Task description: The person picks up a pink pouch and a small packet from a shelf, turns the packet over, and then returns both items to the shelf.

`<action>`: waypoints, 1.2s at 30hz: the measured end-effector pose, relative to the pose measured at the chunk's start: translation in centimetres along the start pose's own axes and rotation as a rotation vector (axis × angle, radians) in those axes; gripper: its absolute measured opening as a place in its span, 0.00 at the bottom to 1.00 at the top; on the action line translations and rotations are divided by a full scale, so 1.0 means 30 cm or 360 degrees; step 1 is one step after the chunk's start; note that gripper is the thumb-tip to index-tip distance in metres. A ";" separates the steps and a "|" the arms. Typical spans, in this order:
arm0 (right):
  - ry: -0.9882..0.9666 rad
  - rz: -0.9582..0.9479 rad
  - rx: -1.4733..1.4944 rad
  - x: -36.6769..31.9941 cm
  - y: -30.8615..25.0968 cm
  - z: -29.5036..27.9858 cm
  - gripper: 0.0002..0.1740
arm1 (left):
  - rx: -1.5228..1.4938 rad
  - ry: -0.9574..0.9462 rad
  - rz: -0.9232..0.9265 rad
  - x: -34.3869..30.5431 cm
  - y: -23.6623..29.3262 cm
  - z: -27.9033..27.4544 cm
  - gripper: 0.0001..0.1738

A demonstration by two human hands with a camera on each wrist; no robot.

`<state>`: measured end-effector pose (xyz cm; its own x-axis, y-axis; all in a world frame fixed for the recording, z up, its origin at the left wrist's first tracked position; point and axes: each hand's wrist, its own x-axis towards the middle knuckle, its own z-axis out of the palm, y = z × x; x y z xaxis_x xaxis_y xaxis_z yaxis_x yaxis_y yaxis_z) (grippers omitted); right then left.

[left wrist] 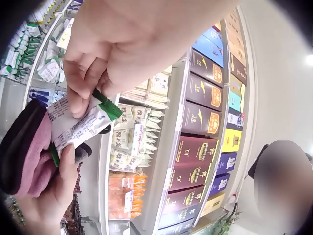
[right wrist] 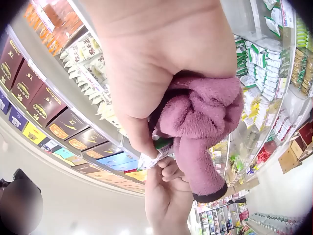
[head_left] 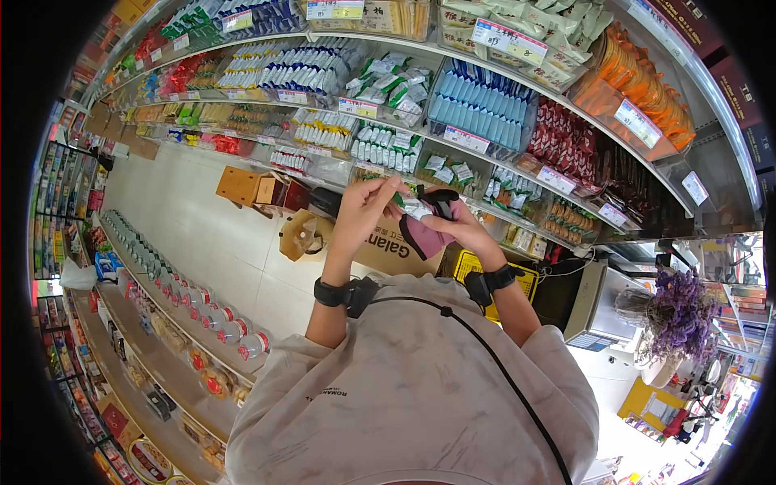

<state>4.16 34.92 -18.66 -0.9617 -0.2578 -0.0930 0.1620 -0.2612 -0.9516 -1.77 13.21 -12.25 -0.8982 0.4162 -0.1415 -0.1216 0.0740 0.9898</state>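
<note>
A small white packet with green ends (left wrist: 80,122) is between the two hands. The left hand (head_left: 361,212) pinches its upper end with thumb and fingers, beside the green edge, in the left wrist view. The right hand (head_left: 469,230) has its thumb on the packet's other end and grips a mauve fuzzy cloth with black edging (right wrist: 205,117). The cloth is bunched against the palm, and one part hangs down in the right wrist view. The right fingers are largely hidden behind the cloth.
Curved shelves hold bins of wrapped snacks, with price labels along a shelf edge (head_left: 388,113). Below them stand a cardboard box (head_left: 388,252) and a yellow basket (head_left: 525,283). Lower shelves with jars (head_left: 234,329) run along the left. A person's head (left wrist: 283,181) appears behind.
</note>
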 end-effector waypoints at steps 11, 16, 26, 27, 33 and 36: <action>-0.0015 0.0090 0.0123 0.009 0.024 -0.020 0.27 | -0.0022 -0.0025 0.0091 0.006 0.000 0.007 0.14; -0.0015 0.0013 0.0008 0.008 0.000 0.005 0.28 | -0.0010 0.0042 0.0074 -0.001 -0.003 0.005 0.15; -0.0119 0.0148 -0.0023 0.002 -0.058 0.027 0.32 | 0.0040 0.0054 0.0105 -0.003 -0.026 -0.003 0.13; -0.0130 0.0142 -0.0044 0.002 -0.056 0.028 0.32 | 0.0044 0.0051 0.0108 -0.003 -0.032 -0.003 0.13; -0.0134 0.0161 -0.0130 0.003 -0.043 0.021 0.34 | 0.0090 -0.0005 0.0122 -0.005 -0.046 -0.005 0.13; -0.0101 0.0218 -0.0041 0.005 -0.045 0.019 0.32 | 0.0110 -0.0025 0.0142 -0.007 -0.032 -0.001 0.17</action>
<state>3.93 34.70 -17.23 -0.9150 -0.3477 -0.2045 0.2842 -0.1960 -0.9385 -1.47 13.02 -13.18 -0.8974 0.4380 -0.0536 -0.0114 0.0984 0.9951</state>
